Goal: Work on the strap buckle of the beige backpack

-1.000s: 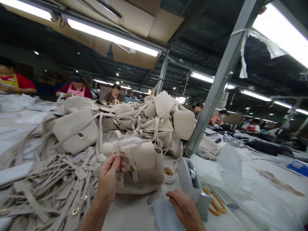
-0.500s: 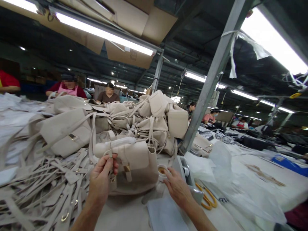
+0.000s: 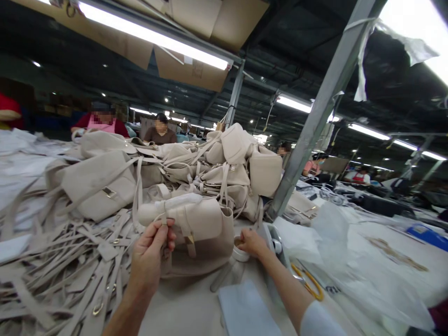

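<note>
A beige backpack (image 3: 210,247) with a gold clasp on its flap stands upright on the table. At its left side my left hand (image 3: 154,242) pinches a narrow beige strap (image 3: 164,215) between thumb and fingers. White wrapping (image 3: 185,200) lies across the bag's top. Right of the bag sits a small round white tub (image 3: 241,255). My right hand (image 3: 252,242) is over the tub, fingers curled together with their tips at its opening. What those fingertips hold, if anything, is hidden.
Loose beige straps (image 3: 70,275) cover the left side, and a heap of beige bags (image 3: 224,172) rises behind. To the right are a grey bin (image 3: 271,233), yellow-handled scissors (image 3: 310,280), clear plastic (image 3: 364,270) and a metal post (image 3: 315,121). A pale sheet (image 3: 245,308) lies in front.
My right hand has moved from beside the tub to over it, and its fingers have curled in. My left hand keeps its hold on the strap. The view has shifted slightly.
</note>
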